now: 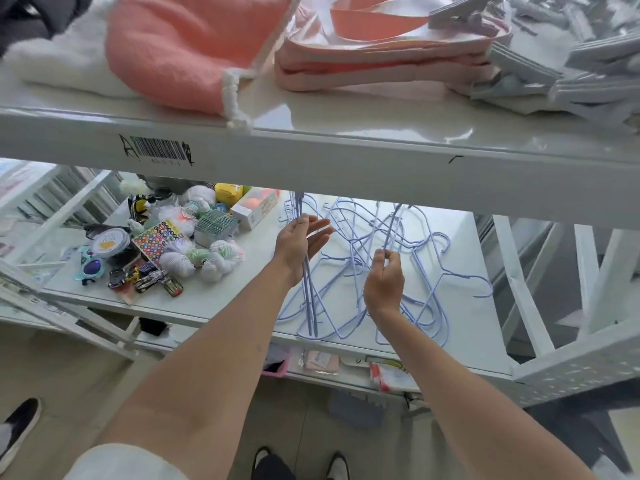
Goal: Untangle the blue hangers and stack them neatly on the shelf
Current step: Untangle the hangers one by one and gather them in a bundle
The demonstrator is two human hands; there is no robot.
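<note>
White shelf [221,303]: tangled blue hangers [398,271] lie right of toy clutter [166,251]. Left hand [299,242], fingers straight, steadies an upright bundle [309,299]. Right hand [383,284] pinches one hanger wire.

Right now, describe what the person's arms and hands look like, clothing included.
Both forearms are bare from elbow to wrist. The left hand and right hand wear no gloves, and no rings, watch or bracelets show. A white sleeve edge shows at the left upper arm. No sleeve is visible on the right arm.
</note>
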